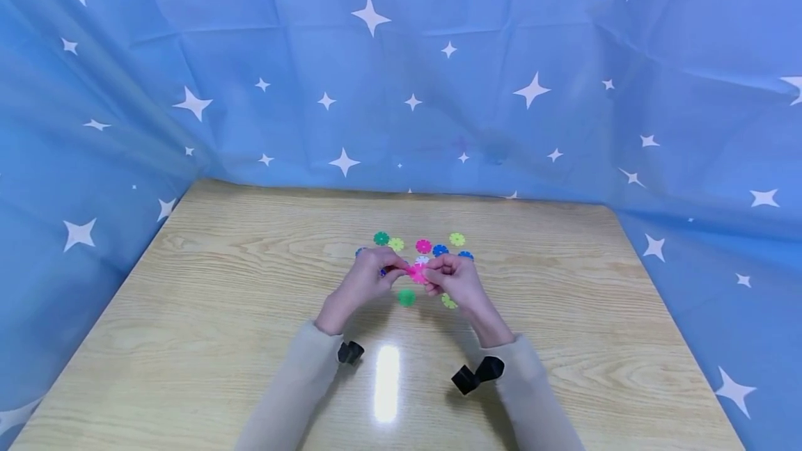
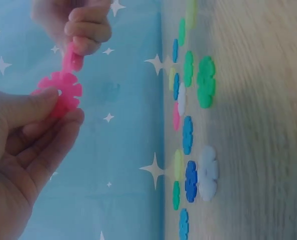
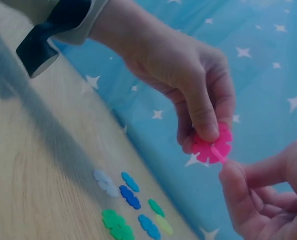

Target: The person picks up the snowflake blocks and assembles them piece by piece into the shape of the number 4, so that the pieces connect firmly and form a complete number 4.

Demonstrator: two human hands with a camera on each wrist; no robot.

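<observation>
A pale wooden table [image 1: 188, 333] fills the lower part of the head view, with a fine grain that runs mostly from side to side, and its far corners are rounded. Behind it hangs a light blue cloth [image 1: 301, 54], which also goes down along the left and the right side. On the cloth there are whitish four-pointed stars [image 1: 371, 14], some large and others very small, and it shows soft waves and folds. Near the front, a bright, elongated light reflection [image 1: 386, 385] lies on the tabletop
</observation>
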